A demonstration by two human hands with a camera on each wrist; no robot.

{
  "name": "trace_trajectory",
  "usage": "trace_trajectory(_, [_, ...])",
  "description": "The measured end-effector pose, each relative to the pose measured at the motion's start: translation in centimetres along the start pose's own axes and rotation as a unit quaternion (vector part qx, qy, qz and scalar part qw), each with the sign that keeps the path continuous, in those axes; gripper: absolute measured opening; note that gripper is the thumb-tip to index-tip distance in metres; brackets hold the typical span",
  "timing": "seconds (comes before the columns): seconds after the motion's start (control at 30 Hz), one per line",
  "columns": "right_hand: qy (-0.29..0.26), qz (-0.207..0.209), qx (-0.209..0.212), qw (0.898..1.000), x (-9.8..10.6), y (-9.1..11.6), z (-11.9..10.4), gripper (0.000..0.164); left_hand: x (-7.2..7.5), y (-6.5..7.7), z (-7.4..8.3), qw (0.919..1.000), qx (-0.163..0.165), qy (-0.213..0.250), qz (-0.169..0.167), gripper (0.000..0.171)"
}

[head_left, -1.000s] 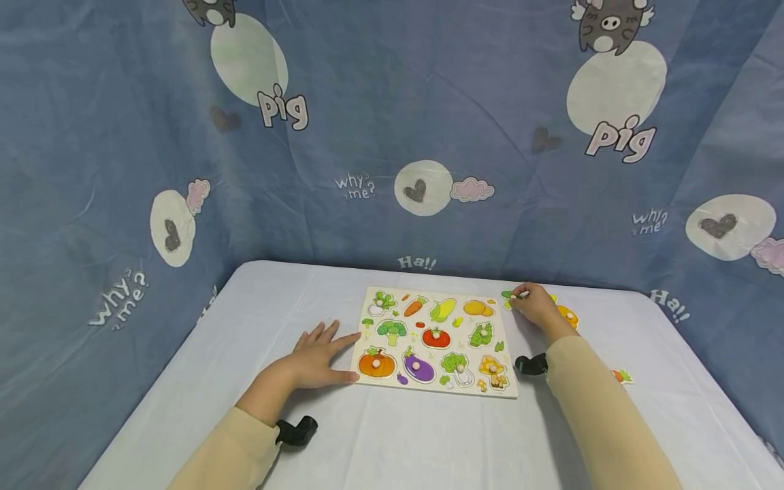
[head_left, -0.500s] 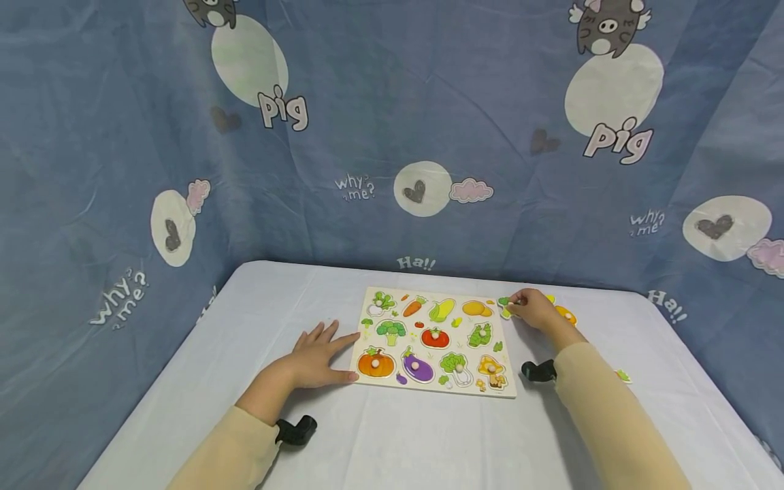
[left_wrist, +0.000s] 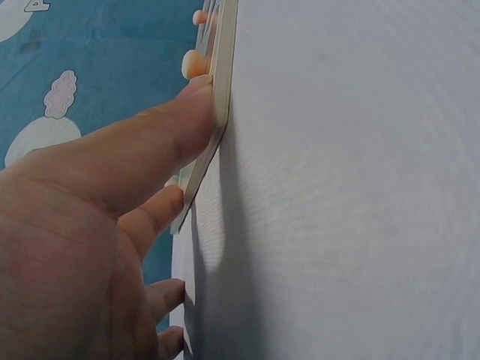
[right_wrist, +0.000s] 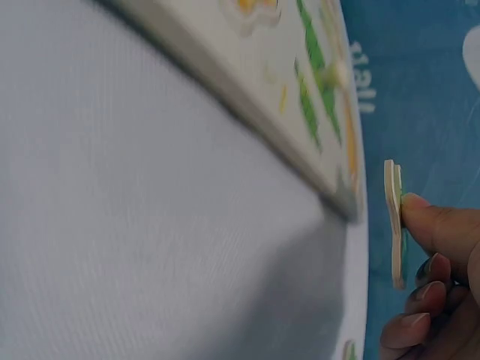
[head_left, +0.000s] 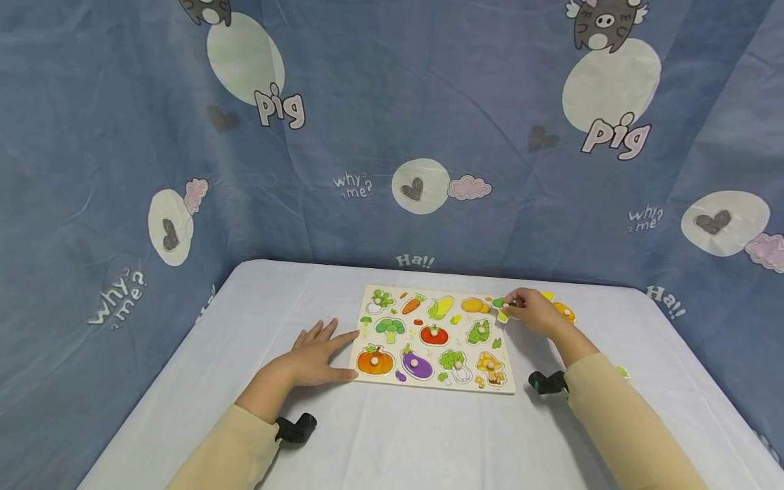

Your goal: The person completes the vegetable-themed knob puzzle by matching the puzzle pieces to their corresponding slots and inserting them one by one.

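Left hand (head_left: pixel 312 358): your fingers spread, thumb and forefinger touching the board (head_left: pixel 456 339).
Right hand (head_left: pixel 535 313): you pinch a green piece (right_wrist: pixel 394 225) aloft by the board's far right corner.

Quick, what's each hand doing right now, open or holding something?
Left hand: open, touching the edge of the puzzle board.
Right hand: closed, pinching a green puzzle piece.

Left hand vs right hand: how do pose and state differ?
Pose: the left hand has its fingers spread; the right hand pinches.
Load: the left hand grips nothing; the right hand holds a green piece.
Place: the left hand is at the puzzle board's left edge; the right hand is by its far right corner.
Shared: beige sleeves.
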State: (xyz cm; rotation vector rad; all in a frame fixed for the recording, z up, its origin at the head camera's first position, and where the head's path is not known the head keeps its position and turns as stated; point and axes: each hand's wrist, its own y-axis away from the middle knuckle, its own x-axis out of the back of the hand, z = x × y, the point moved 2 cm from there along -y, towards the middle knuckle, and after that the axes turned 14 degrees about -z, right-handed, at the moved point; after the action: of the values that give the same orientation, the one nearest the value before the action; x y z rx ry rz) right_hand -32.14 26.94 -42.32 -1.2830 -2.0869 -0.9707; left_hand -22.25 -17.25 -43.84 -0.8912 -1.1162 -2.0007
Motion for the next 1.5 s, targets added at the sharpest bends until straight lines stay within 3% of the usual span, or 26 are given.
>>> trace_trajectory(0.67, [0.016,-0.029,0.105,0.994,-2.8,1.7,-7.5,0.013,-0.2,-0.4,-0.2,1.0000,0.001,-0.003,0.006,0.086])
trace_trajectory(1.5, [-0.024,-0.102,0.172,0.979,-9.5,-1.3,-14.6,0.009,0.1,-0.1,0.0,1.0000,0.001,0.001,-0.004,0.086])
